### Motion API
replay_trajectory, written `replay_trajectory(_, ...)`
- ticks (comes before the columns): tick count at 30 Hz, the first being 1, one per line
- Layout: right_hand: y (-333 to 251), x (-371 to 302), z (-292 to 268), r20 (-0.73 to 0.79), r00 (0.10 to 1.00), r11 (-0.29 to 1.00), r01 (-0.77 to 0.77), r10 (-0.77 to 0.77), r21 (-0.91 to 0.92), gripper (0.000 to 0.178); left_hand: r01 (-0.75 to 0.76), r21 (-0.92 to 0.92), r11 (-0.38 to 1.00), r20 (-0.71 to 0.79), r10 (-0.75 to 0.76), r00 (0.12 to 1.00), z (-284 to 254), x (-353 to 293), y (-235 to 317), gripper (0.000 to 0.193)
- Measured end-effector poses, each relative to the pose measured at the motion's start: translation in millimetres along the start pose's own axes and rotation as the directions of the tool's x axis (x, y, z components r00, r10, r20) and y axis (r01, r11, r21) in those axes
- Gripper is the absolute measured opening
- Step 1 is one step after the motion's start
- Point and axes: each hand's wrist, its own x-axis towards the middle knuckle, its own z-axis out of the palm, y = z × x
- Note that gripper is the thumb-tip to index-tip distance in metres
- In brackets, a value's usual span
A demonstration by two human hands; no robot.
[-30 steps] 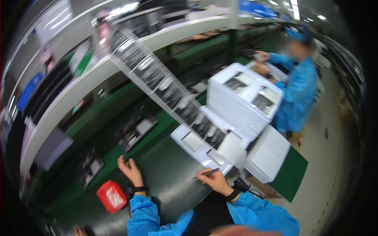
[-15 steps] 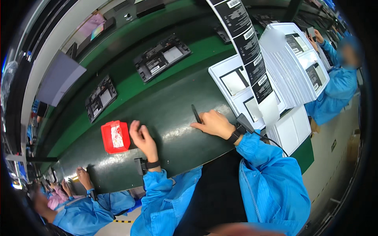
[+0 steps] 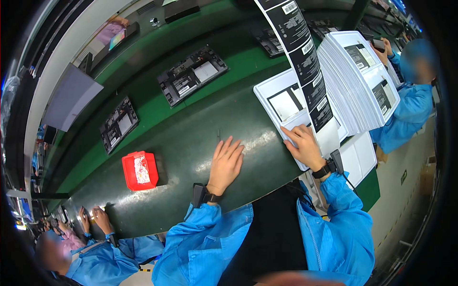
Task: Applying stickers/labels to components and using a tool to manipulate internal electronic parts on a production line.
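Note:
My left hand [image 3: 226,164] rests over the green tabletop, fingers stretched out and nothing in them. Just beyond its fingertips is a short, thin dark object [image 3: 219,134], too small to make out. To the right, my right hand [image 3: 304,148] reaches over the near left edge of a white plastic tray [image 3: 265,90], its index finger stretched apart from the others. A flat silver-and-black piece [image 3: 287,105] lies in that tray's far compartment; my hand mostly hides the near one. Beside my right fingers hangs a strip of black printed labels [image 3: 312,71], its pale end lying over the tray.
A stack of white trays [image 3: 341,86] rises right of the labels. A red box [image 3: 139,170] with white bits stands left. Opened device housings with circuit boards [image 3: 193,76] lie along the far green strip. Co-workers [image 3: 410,105] sit at right and lower left.
My right hand has moved right from the tabletop to the tray, without the black pen-like tool seen near its fingers. My left hand has moved right, away from the red box.

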Motion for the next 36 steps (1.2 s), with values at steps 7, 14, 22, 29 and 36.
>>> replay_trajectory(7, -12.3, -3.3, 13.7, 0.101, 0.991, 0.996, 0.083, -0.086, 0.034, 0.034, 0.163, 0.114, 0.98, -0.088, -0.153, 0.984, -31.6, -27.4, -23.2, 0.023)
replay_trajectory(14, -63.3, 2.7, 17.7, 0.141, 0.988, 0.995, 0.057, -0.068, 0.077, 0.028, 0.115, -0.083, 0.99, -0.218, -0.13, 0.967, -32.0, 9.6, 14.1, 0.022)
replay_trajectory(22, -8.5, 26.2, -97.6, -0.608, 0.794, 1.0, 0.021, -0.017, 0.0, 0.029, -0.022, -0.363, 0.931, -0.218, -0.062, 0.974, -37.8, 88.3, 72.8, 0.048)
replay_trajectory(29, 59.8, -5.5, -90.5, -0.02, 0.892, 0.606, -0.29, 0.451, 0.741, 0.026, 0.145, -0.98, 0.138, 0.127, -0.133, 0.983, 22.1, 168.4, 109.8, 0.057)
replay_trajectory(36, 23.8, -4.5, -132.6, -0.368, 0.866, 0.875, -0.145, 0.338, 0.462, 0.019, 0.293, -0.917, -0.27, 0.339, -0.142, 0.93, 34.9, 185.8, 161.6, 0.032)
